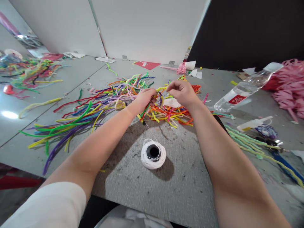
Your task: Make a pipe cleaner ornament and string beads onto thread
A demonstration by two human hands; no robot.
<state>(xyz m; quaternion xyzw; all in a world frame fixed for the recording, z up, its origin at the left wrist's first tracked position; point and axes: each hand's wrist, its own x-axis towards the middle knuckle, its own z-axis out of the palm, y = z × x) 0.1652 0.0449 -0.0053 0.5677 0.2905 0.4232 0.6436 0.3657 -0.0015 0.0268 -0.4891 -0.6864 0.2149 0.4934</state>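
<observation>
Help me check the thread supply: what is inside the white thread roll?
A black core sits inside the white thread roll. Its hollow is too dark to see into; outer thread covers deeper layers.

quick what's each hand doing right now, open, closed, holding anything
Left hand: closed, holding coloured fuzzy stems.
Right hand: curled; whether it's pinching anything can't be told.

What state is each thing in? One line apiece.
Left hand: grip closed on a few pipe cleaners.
Right hand: thumb and fingers bent together; unclear whether holding anything.
White thread spool: standing hole up, strand unwound toward the left hand.
Loose pipe cleaner pile: tangled, fanned out.
Clear bottle: cap on, fill level unclear.
Pink strips: heaped.
</observation>
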